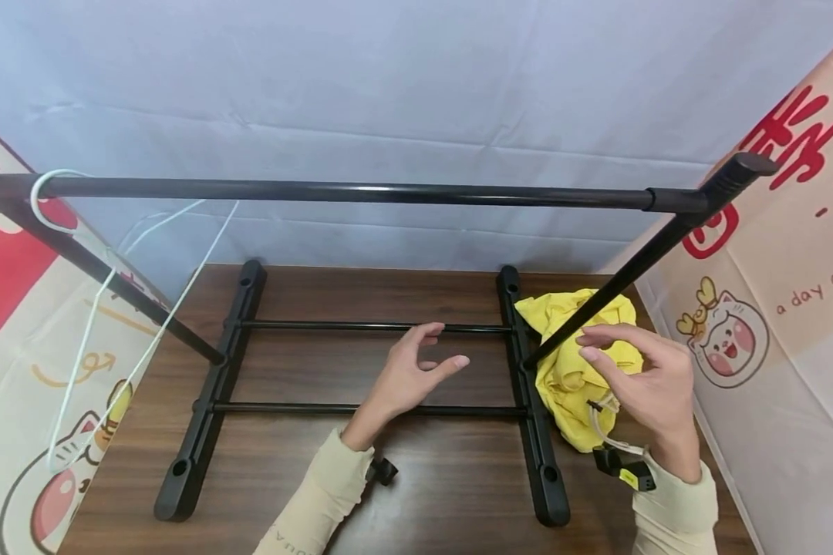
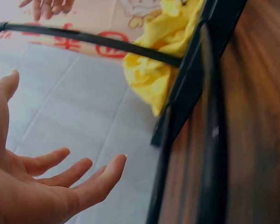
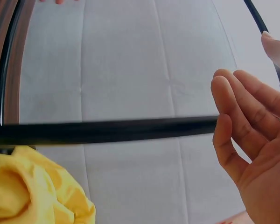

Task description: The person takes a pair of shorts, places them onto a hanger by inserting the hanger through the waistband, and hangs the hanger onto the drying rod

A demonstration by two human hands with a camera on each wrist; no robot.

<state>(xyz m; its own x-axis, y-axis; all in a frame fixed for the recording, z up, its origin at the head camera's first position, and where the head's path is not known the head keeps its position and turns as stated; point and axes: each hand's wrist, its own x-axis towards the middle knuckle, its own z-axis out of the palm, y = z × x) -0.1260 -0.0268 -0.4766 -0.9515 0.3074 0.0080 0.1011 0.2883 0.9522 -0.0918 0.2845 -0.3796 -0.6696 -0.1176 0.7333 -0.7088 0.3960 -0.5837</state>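
Note:
My left hand [image 1: 409, 374] hovers above the two lower bars of a black rack [image 1: 361, 191], its fingers loosely bent and nothing held. In the left wrist view the left hand's fingers [image 2: 98, 184] are spread apart. Off to the right, my right hand [image 1: 649, 374] is raised near the rack's right upright, with a gap between thumb and fingers. Below and beside it, a crumpled yellow cloth [image 1: 583, 370] lies on the table against the rack's right foot. The right wrist view shows the right hand [image 3: 266, 149] holding nothing.
A white wire hanger [image 1: 83, 362] hangs at the left end of the top bar. The rack's feet [image 1: 201, 432] stand on a brown wooden table [image 1: 361, 478]. A pale cloth backdrop [image 1: 389, 92] is behind, with printed panels [image 1: 791, 254] at both sides.

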